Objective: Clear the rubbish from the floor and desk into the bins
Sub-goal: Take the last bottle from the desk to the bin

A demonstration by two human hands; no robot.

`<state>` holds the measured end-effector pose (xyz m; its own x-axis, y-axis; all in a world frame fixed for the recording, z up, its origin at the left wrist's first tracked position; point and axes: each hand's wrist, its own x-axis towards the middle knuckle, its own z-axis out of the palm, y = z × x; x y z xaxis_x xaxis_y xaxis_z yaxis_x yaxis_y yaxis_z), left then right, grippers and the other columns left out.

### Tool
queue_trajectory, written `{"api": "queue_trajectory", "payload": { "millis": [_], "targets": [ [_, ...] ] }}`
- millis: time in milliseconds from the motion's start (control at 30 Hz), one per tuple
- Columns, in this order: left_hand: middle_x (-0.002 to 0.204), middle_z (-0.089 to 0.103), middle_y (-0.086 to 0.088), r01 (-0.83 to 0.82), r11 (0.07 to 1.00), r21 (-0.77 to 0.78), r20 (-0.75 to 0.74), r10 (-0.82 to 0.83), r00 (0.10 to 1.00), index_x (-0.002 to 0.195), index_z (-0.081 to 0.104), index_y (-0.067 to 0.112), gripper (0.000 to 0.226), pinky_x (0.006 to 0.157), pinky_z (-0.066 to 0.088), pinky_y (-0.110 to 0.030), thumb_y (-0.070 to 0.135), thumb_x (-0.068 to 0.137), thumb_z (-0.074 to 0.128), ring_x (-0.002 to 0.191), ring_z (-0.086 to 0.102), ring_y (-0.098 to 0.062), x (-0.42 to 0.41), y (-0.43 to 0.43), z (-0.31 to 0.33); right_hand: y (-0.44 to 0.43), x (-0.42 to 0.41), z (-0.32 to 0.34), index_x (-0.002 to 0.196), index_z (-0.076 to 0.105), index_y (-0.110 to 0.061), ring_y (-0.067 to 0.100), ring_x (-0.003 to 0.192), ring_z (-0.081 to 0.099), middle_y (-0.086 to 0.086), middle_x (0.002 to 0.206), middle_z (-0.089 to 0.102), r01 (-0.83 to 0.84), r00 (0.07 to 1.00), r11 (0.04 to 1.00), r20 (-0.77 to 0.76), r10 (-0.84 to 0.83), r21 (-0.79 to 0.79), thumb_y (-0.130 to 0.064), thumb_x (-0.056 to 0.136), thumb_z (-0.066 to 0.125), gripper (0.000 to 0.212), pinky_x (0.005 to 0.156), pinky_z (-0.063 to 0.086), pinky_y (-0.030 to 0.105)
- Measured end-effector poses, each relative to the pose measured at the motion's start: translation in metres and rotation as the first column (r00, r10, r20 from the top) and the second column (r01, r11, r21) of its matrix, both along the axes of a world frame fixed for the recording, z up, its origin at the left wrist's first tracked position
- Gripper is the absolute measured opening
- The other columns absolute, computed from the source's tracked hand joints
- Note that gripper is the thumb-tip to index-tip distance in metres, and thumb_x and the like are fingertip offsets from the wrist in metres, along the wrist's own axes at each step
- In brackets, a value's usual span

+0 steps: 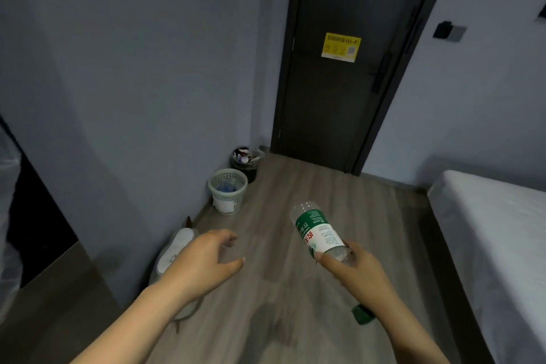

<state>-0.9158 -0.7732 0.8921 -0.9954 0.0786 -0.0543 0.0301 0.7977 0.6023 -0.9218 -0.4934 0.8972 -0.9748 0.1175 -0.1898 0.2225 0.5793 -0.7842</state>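
Now the right hand [360, 269] grips a plastic bottle [317, 230] by its lower half, with the base pointing forward and slightly left and the green cap end toward the person. The left hand [204, 260] hovers empty, fingers loosely spread. The pale mesh bin [227, 190] stands ahead and to the left against the wall [118, 97], nearer than the dark bin [245, 161] behind it. Open floor [295, 201] lies between, and the bed [487, 216] is well to the right.

The one head-worn camera looks forward and down across the floor [310, 186] toward the door [339, 91], well apart from it.
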Motion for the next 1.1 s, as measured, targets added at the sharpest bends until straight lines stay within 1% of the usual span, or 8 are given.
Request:
{"api": "queue_trajectory", "payload": {
  "millis": [267,367,500,600,767,900,1000,1100],
  "targets": [
    [0.116,0.064,0.008,-0.128,0.991,-0.026,0.004,0.128,0.992,0.120,0.059,0.026,0.045,0.092,0.047,-0.026,0.039,0.079,0.070,0.105,0.060,-0.009,-0.153,0.009,0.016,0.014,-0.183,0.006,0.100,0.062,-0.024,0.012,0.074,0.065,-0.003,0.090,0.068,-0.098,0.995,0.992,0.015,0.100,-0.085,-0.051,0.075,0.073,0.038,0.059,0.048,0.026],
    [0.109,0.064,0.008,-0.173,0.984,-0.028,-0.017,0.173,0.985,0.114,0.060,0.028,0.038,0.085,0.046,-0.023,0.037,0.078,0.071,0.095,0.059,-0.009,-0.201,0.011,0.020,0.011,-0.244,0.001,0.105,0.058,-0.022,0.016,0.081,0.066,-0.003,0.094,0.066,-0.129,0.990,0.991,0.043,0.131,-0.046,-0.051,0.076,0.072,0.044,0.068,0.054,0.033],
    [0.111,0.064,0.008,-0.219,0.976,-0.002,0.020,0.219,0.976,0.118,0.059,0.028,0.041,0.088,0.046,-0.021,0.033,0.079,0.071,0.099,0.060,-0.008,-0.256,0.004,0.013,0.003,-0.308,-0.009,0.107,0.056,-0.028,0.014,0.081,0.066,-0.008,0.091,0.065,-0.188,0.976,0.982,0.115,0.188,-0.005,-0.054,0.063,0.070,0.053,0.077,0.057,0.040],
    [0.107,0.063,0.009,-0.238,0.971,0.000,0.050,0.238,0.970,0.119,0.060,0.026,0.041,0.084,0.045,-0.018,0.032,0.080,0.071,0.096,0.059,-0.006,-0.302,-0.010,0.003,-0.008,-0.359,-0.022,0.110,0.052,-0.033,0.012,0.078,0.066,-0.010,0.091,0.066,-0.242,0.962,0.968,0.146,0.231,0.061,-0.051,0.062,0.068,0.054,0.075,0.057,0.036],
    [0.100,0.060,0.009,-0.253,0.967,0.040,0.044,0.252,0.967,0.114,0.062,0.023,0.034,0.067,0.037,-0.001,0.027,0.081,0.071,0.080,0.052,0.006,-0.400,-0.047,-0.014,-0.046,-0.455,-0.043,0.130,0.043,-0.022,0.012,0.083,0.063,-0.004,0.100,0.061,-0.257,0.948,0.966,0.195,0.250,0.009,-0.032,0.074,0.073,0.064,0.064,0.049,0.025],
    [0.106,0.065,-0.001,-0.288,0.956,0.062,0.064,0.284,0.957,0.110,0.063,0.016,0.032,0.084,0.049,-0.029,0.027,0.081,0.072,0.094,0.060,-0.017,-0.486,-0.087,-0.023,-0.087,-0.538,-0.054,0.132,0.041,-0.018,0.017,0.085,0.063,-0.002,0.102,0.056,-0.242,0.949,0.970,0.213,0.231,0.023,-0.031,0.075,0.076,0.068,0.070,0.055,0.032],
    [0.106,0.063,0.002,-0.283,0.956,0.081,0.097,0.275,0.956,0.112,0.062,0.016,0.035,0.085,0.049,-0.028,0.028,0.081,0.071,0.094,0.059,-0.015,-0.545,-0.117,-0.027,-0.119,-0.597,-0.061,0.132,0.041,-0.017,0.022,0.086,0.065,0.001,0.106,0.056,-0.212,0.950,0.975,0.247,0.190,0.069,-0.038,0.074,0.076,0.071,0.080,0.057,0.043],
    [0.107,0.062,0.001,-0.284,0.956,0.076,0.119,0.274,0.954,0.113,0.061,0.019,0.034,0.086,0.049,-0.029,0.032,0.082,0.070,0.095,0.058,-0.016,-0.596,-0.144,-0.035,-0.148,-0.650,-0.076,0.132,0.042,-0.016,0.021,0.088,0.064,0.002,0.105,0.057,-0.233,0.937,0.965,0.293,0.191,0.116,-0.042,0.077,0.073,0.068,0.081,0.056,0.041]
  ]
}}
